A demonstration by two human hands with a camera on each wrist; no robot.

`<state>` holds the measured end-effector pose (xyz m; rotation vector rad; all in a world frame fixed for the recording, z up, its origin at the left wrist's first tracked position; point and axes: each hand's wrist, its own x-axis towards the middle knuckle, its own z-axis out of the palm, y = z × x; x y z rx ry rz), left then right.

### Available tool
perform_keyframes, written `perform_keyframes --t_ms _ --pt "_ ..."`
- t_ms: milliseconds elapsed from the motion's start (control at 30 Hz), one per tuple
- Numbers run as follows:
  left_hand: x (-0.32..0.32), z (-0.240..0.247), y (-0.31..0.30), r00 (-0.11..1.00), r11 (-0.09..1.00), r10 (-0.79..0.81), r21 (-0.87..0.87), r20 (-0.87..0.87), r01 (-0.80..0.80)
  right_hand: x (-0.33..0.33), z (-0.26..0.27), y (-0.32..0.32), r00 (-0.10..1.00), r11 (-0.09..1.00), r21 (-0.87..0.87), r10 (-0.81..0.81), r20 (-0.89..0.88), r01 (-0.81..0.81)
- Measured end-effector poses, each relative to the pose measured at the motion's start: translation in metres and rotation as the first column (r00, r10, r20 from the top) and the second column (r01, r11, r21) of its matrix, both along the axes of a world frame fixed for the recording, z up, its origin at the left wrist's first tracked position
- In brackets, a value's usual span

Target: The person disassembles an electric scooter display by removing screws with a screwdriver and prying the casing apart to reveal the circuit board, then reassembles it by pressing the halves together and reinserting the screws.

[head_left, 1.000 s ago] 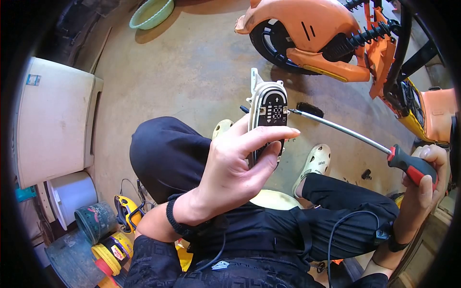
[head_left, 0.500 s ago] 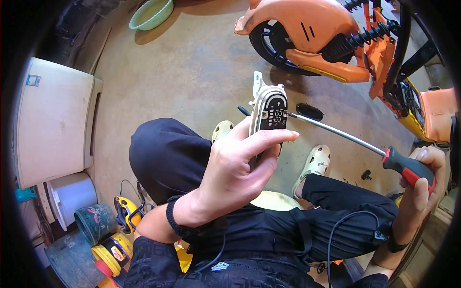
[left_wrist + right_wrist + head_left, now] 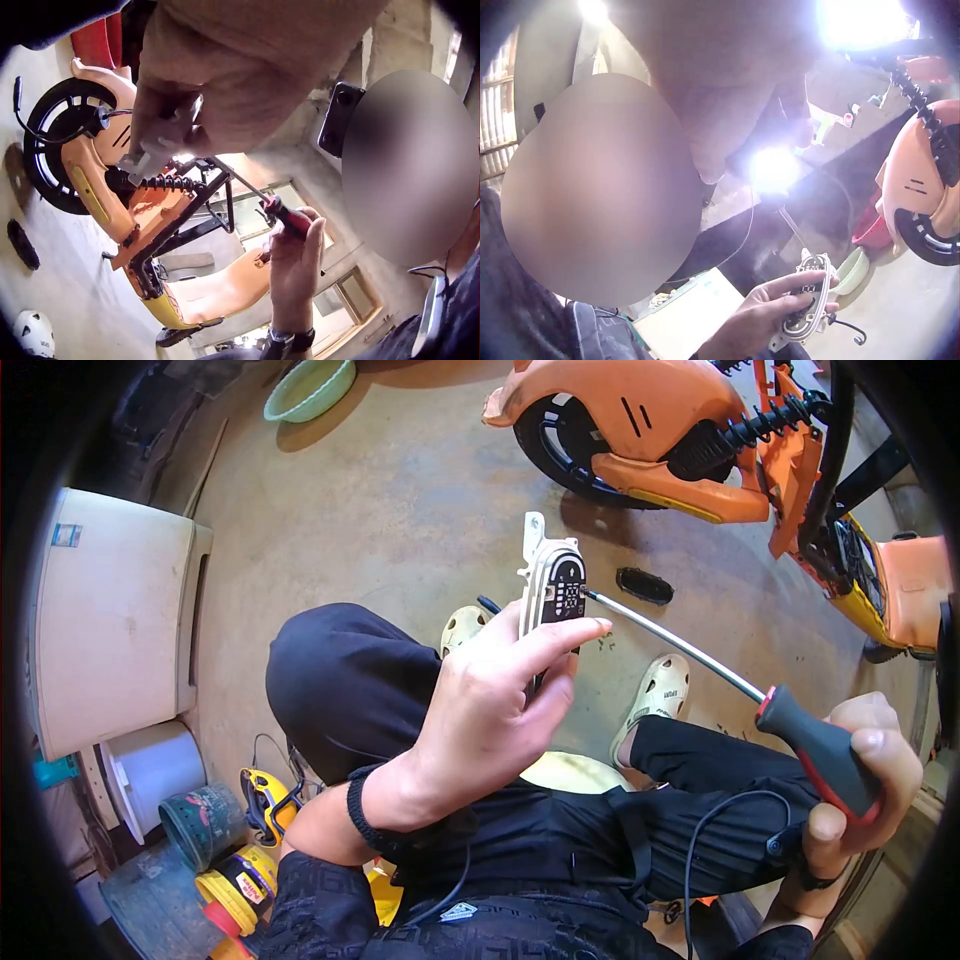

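Observation:
My left hand [image 3: 470,710] grips an oval display panel [image 3: 568,572] with a black face, printed segments and a white housing. Its index finger lies across the face and hides the lower part. A white bracket [image 3: 534,535] sticks up from the panel's top. Over at the right, my right hand [image 3: 888,775] holds a screwdriver [image 3: 815,745] by its black and red handle. The long steel shaft [image 3: 675,642] slants up to the left, with the tip right at the panel's right edge. In the right wrist view a short black cable [image 3: 847,322] hangs out behind the panel [image 3: 821,300].
An orange scooter [image 3: 640,420] stands at the upper right. On the floor lie a dark oval piece [image 3: 645,586] and a pale green basin [image 3: 310,390]. A white cabinet [image 3: 115,620], several buckets [image 3: 203,825] and a yellow tool [image 3: 262,800] line the left side.
The screwdriver handle has shifted left and down, and the right hand has turned around it. The display panel has moved slightly left with the left hand, the tip staying at its edge.

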<state>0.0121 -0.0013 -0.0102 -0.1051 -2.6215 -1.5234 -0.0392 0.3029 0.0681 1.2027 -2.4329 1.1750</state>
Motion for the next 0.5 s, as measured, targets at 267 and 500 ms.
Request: perform_keyframes --t_ms 267,500 --pt "0.0 0.0 0.001 1.0 1.0 -0.024 0.004 0.005 0.024 0.012 0.004 -0.021 0.941 0.951 -0.03 -0.299 0.159 0.307" --pt "0.001 -0.002 0.002 0.999 0.998 -0.049 -0.025 0.016 0.05 0.008 -0.008 0.01 0.978 0.974 -0.096 -0.2 0.059 0.205"
